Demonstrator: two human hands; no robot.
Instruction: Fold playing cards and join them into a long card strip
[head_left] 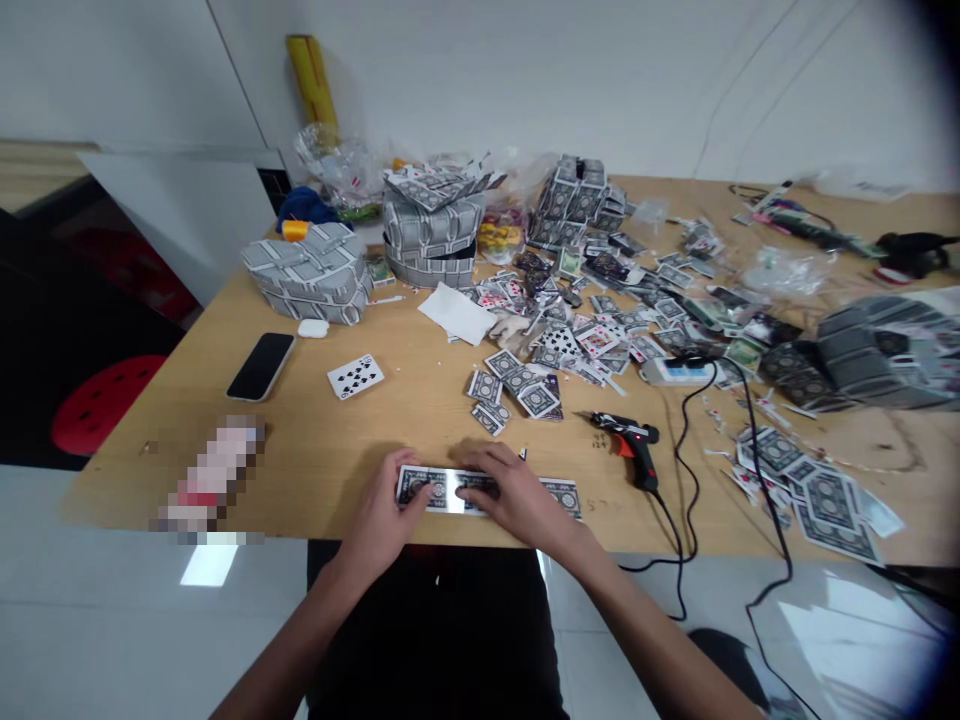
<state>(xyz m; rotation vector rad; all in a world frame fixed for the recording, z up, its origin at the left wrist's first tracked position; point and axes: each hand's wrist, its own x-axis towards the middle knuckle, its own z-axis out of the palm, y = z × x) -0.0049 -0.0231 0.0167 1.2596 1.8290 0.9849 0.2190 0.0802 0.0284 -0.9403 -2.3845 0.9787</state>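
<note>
A long strip of dark patterned playing cards (564, 494) lies along the table's front edge. At its left end, my left hand (390, 510) grips it with the thumb on top and the fingers curled at the far side. Further right, my right hand (517, 492) bends over the strip, thumb on its surface and fingers at its far edge. Light glares off the strip between the two thumbs. Beyond my right hand sit small patterned card pieces (489, 400). A black glue gun (630, 440) with an orange trigger rests to the right.
A phone (261, 367) and a ten of spades card (355, 377) lie at the left. Card-covered boxes (315, 272) stand at the back. Card scraps (600, 335) spread over the middle and right. Black cables (694, 480) run from a white power strip (679, 372) over the front edge.
</note>
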